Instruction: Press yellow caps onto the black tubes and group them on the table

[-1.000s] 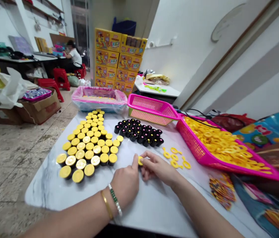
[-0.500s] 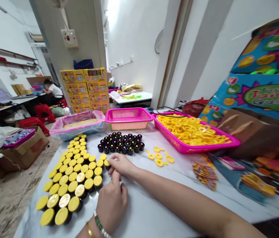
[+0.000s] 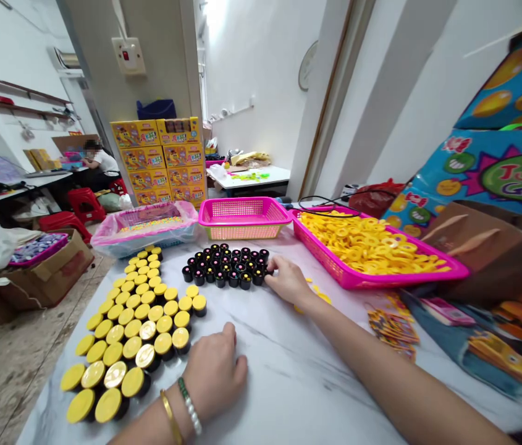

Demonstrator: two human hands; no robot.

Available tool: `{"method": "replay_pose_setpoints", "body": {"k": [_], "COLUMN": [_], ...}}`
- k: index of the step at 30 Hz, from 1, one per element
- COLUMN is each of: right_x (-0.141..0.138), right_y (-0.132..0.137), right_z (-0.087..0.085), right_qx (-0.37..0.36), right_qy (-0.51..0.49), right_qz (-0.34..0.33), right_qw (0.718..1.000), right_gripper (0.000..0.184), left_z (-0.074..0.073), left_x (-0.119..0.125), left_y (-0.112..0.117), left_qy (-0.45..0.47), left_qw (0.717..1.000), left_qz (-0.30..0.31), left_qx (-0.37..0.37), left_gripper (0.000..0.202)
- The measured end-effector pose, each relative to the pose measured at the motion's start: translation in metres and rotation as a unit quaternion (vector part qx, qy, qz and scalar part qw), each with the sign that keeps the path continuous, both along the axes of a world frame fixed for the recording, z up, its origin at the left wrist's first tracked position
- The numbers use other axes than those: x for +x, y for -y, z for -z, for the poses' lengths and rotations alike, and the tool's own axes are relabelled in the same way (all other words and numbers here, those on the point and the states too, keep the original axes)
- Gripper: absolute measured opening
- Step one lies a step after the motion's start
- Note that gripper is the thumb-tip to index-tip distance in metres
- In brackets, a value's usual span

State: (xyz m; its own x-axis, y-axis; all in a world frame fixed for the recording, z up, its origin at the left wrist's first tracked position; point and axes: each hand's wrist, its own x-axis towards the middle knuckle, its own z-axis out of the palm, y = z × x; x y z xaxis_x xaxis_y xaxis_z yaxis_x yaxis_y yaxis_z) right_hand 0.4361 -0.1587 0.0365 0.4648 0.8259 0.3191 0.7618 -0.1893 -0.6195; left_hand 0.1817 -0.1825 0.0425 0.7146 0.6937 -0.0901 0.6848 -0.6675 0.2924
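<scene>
My right hand (image 3: 287, 281) reaches to the right end of a cluster of small black cups (image 3: 223, 267), its fingertips closed on the outermost black cup (image 3: 269, 271). Pink and yellow bits show in the cups' tops. My left hand (image 3: 217, 364) rests on the table in front of me, back up, thumb and forefinger apart, with nothing visible in it; its other fingers are hidden beneath. To its left, black cups with yellow lids (image 3: 126, 315) stand upright in close rows. Behind my right wrist lie a few loose yellow ring-shaped pieces (image 3: 320, 294), partly hidden.
A pink basket heaped with yellow rings (image 3: 362, 241) stands at the back right. Beside it are a pink basket (image 3: 244, 213) and a plastic-lined tub (image 3: 144, 228). Printed cards (image 3: 393, 326) and a brown paper bag (image 3: 483, 247) lie right. A person (image 3: 98, 164) sits far left.
My right hand has moved from the yellow-lidded cups to the black cups, leaving a lidded cup at the row's end. My left hand has shifted slightly, its thumb spread. The view has turned slightly.
</scene>
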Motion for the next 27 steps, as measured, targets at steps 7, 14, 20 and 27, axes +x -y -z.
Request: {"method": "replay_pose_setpoints", "body": {"k": [7,14,20,27], "right_x": [-0.018,-0.089,-0.024,0.004], "right_y": [0.038,0.102,0.095,0.108], "right_z": [-0.011,-0.015,0.000,0.028], "right_qx": [-0.031,-0.095,-0.122,-0.132], "right_qy": [0.070,-0.120,0.100,0.142], "right_qz": [-0.013,-0.230,0.054,0.056], "right_qw": [0.997,0.961,0.986,0.979], "right_gripper": [0.015,0.014,0.026,0.029], "left_z": [0.007,0.021,0.023,0.018], "left_x": [0.018,0.014,0.009,0.007], "left_y": [-0.001,0.002,-0.007,-0.011], "left_qy": [0.146,0.267,0.241,0.256], "left_qw": [0.984,0.955,0.959,0.949], "left_qz": [-0.036,0.049,0.018,0.007], "left_qx": [-0.099,-0.122,-0.148,-0.183], "left_gripper": [0.036,0.033,0.051,0.026]}}
